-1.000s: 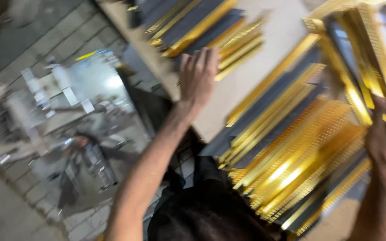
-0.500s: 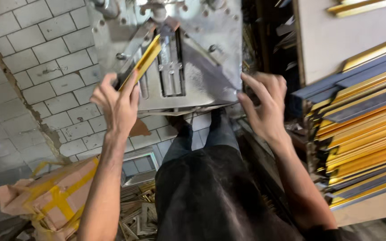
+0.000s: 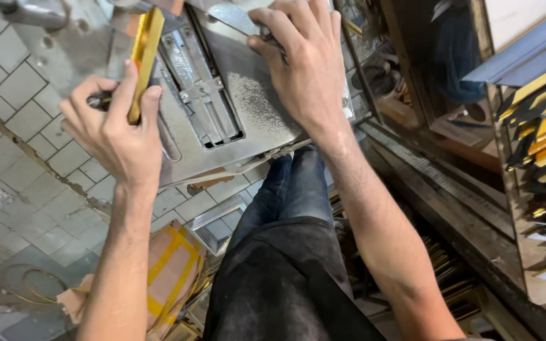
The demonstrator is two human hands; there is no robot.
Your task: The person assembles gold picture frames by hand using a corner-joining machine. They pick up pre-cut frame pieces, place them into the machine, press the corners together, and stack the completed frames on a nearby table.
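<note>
My left hand [image 3: 118, 129] grips the gold strip [image 3: 143, 60], which stands long-ways up along the left of the metal plate [image 3: 248, 120]. My right hand [image 3: 304, 63] presses flat on the plate's far side.

Metal machine table [image 3: 248, 113] at centre top, slotted guide [image 3: 203, 95] set into its middle. Moulding strip [image 3: 143, 60] at 10 o'clock of the slot, standing along the table's left edge, gripped in left hand [image 3: 112, 136]. Right hand [image 3: 304, 63] at 2 o'clock of the slot, flat on the table's far right part. Stacked moulding lengths [image 3: 545, 145] at 3 o'clock, well apart, on a rack. Taped cardboard package [image 3: 165, 265] at 7 o'clock, on tiled floor [image 3: 14, 151] below the table.
</note>
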